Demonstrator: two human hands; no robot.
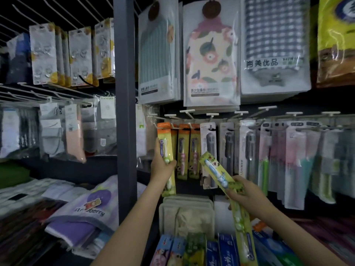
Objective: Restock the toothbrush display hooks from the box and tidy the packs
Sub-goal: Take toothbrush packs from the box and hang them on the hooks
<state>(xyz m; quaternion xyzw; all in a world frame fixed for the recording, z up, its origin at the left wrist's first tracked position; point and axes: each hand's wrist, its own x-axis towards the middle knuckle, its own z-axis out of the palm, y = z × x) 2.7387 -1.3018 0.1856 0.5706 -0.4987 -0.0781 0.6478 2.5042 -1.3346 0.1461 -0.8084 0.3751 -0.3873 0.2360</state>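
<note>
My left hand [161, 162] grips a yellow-green child's toothbrush pack with an orange top [165, 140], held upright with its top at the leftmost white display hook [159, 125]. My right hand [247, 196] holds two or more similar green packs [215, 170], one tilted up to the left, another pointing down [244, 235]. Matching orange-topped packs [189, 150] hang on the neighbouring hooks. Further right hang grey and pastel toothbrush packs [247, 148]. No box is in view.
Towel packs [211, 60] hang above the hooks. A dark upright post [125, 112] stands left of the display. Toothpaste boxes [226, 250] and folded beige cloths [187, 214] lie below. Purple strawberry towels [90, 212] sit lower left, socks [57, 135] hang on the left rack.
</note>
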